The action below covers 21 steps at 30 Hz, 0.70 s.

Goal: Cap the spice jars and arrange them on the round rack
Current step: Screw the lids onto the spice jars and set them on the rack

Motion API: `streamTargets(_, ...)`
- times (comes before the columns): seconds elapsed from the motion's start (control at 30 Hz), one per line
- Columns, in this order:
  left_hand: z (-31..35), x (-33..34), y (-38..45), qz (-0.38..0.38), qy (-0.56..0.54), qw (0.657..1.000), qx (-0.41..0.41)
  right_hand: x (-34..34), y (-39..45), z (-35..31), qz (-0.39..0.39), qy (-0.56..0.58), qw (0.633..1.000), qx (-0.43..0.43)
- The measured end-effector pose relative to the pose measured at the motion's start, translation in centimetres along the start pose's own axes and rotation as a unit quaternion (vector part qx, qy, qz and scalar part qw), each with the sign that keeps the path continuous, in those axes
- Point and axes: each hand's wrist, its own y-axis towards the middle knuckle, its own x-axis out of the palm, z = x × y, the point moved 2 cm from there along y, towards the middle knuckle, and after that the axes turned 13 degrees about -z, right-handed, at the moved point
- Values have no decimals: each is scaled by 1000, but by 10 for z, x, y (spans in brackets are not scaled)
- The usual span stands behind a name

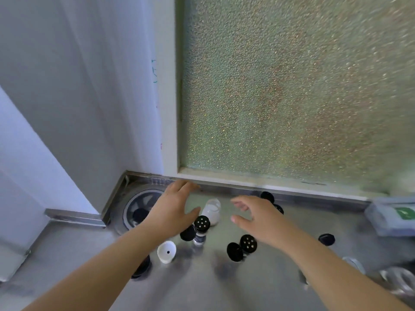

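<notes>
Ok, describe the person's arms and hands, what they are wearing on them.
Both arms are bare as far up as the picture shows: no sleeves in view. The left hand and right hand wear no gloves, and no rings, watch or bracelet can be seen, though the picture is slightly blurred.

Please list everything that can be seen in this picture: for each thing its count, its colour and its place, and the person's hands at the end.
open jar: 1, clear with white content, upright, uncapped, between the hands
shaker lids: 2, black with holes, centre; second under the right wrist
plain caps: at least 5, black, scattered on the counter
funnel: 1, white, beside the left forearm
round rack: 1, grey and black, back left corner, partly hidden
counter: 1, steel
frosted window: 1, greenish, behind
box: 1, grey-blue with a green label, right edge
empty glass jars: clear, blurred, lower right, count unclear
left hand: open, empty
right hand: open, empty
</notes>
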Motion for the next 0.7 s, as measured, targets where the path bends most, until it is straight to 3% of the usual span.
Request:
streamTargets(0.17, 59, 41, 36, -40, -25, 998, 51, -18, -20, 76, 89, -21, 987, 130)
streamTargets(0.27, 78, 66, 47, -45, -35, 997, 47, -15, -10, 115, 41, -27, 981, 189)
streamTargets(0.4, 89, 88, 53, -59, -42, 997, 32, 4, 16, 136, 6, 10, 980, 199)
streamTargets(0.57, 88, 99, 56, -50, -39, 998, 14, 18, 34, 140, 67, 31, 978, 197)
streamTargets(0.7, 89, 101, 54, -54, -55, 997, 2, 16, 29, 143, 73, 57, 982, 167)
